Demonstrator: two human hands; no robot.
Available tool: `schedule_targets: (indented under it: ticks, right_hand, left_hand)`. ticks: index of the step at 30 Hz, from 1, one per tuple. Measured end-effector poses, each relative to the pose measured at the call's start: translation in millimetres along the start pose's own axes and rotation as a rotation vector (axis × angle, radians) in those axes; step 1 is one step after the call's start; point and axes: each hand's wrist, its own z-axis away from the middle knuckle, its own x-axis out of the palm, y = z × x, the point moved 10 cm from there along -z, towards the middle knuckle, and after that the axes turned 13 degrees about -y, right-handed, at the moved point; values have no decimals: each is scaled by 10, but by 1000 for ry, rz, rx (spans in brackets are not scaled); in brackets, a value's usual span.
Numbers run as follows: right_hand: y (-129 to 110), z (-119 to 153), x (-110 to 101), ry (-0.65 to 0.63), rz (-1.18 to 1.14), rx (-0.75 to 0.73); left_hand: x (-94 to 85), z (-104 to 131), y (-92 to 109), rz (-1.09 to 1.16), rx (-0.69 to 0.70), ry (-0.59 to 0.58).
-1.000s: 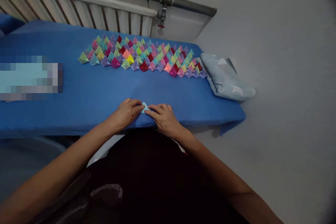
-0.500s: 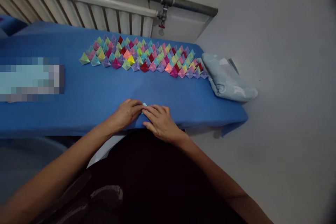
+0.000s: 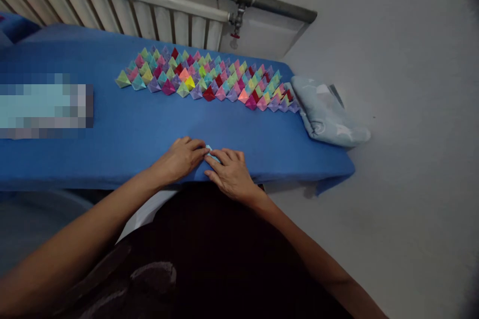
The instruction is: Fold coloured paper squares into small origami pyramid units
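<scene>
A small piece of light blue folded paper (image 3: 212, 153) lies near the front edge of the blue-covered table, mostly hidden under my fingers. My left hand (image 3: 182, 157) pinches its left end with the fingertips. From the other side, my right hand (image 3: 233, 173) holds the paper down with bent fingers, its thumb lower and to the left. Beyond both hands stand rows of colourful folded paper pieces (image 3: 208, 93), pointed at the top, in pink, green, purple, red, yellow and blue.
The blue cloth (image 3: 123, 159) covers the table and hangs over its right end. A folded grey-blue blanket (image 3: 329, 114) lies at the right. At the left is a pixelated pale blue item (image 3: 37, 107). A radiator (image 3: 127, 17) and a pipe with a valve (image 3: 238, 22) run behind.
The fingers of my right hand have shifted slightly on the paper, so more of the light blue shows between my hands. The view has moved a little.
</scene>
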Motion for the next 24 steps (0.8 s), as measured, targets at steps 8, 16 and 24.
schedule_targets:
  ticks: [8,16,24]
  right_hand:
    - [-10,-14,1,-22,16,-12]
    - [-5,-5,-5,-7,10,-15]
    - [0,-8,-8,-2,13,-13]
  left_hand:
    - [-41,99,-35,-183,-78,0]
    - [-121,193,7,-180,-143,45]
    - [14,455,134,-183,-187,44]
